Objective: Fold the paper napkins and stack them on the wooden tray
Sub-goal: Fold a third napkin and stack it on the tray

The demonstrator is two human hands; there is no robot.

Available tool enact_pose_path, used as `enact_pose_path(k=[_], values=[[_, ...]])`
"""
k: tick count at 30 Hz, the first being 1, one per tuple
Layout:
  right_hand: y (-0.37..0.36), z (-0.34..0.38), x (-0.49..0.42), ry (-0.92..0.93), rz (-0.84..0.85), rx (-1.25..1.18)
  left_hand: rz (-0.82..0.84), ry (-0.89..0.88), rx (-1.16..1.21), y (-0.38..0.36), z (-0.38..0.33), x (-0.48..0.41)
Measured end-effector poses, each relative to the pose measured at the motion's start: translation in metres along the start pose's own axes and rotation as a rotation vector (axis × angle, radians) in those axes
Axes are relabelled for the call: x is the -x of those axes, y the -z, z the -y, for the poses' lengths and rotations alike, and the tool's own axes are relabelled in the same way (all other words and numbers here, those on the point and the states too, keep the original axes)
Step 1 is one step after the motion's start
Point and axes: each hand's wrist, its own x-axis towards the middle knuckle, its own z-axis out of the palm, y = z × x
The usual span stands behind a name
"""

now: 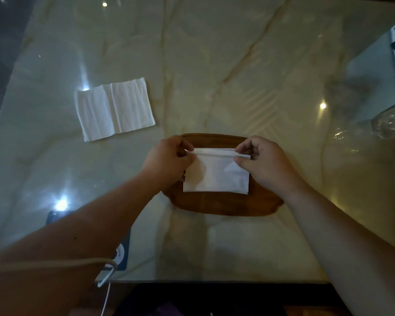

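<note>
A folded white paper napkin (217,173) hangs over the brown wooden tray (224,205) in the middle of the marble table. My left hand (167,159) pinches its upper left corner and my right hand (263,161) pinches its upper right corner. The top edge shows several layers pressed together. Whether the napkin's lower edge touches the tray, I cannot tell. A second napkin (115,108) lies opened flat on the table to the far left, apart from both hands.
A clear glass vessel (390,122) stands at the right edge. A dark phone-like object (121,252) and a white cable (106,290) lie near the table's front left edge, under my left forearm. The glossy marble top (214,65) extends behind the tray.
</note>
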Motion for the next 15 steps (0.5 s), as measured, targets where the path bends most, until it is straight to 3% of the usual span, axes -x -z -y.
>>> enact_pose_path(k=[10,15], values=[[-0.002,-0.001,-0.006,0.057,-0.005,0.208,-0.063,-0.053,-0.196,-0.004,0.004,-0.014],[-0.001,-0.002,-0.007,0.214,0.014,0.474,-0.112,-0.151,-0.391,-0.001,0.006,-0.013]])
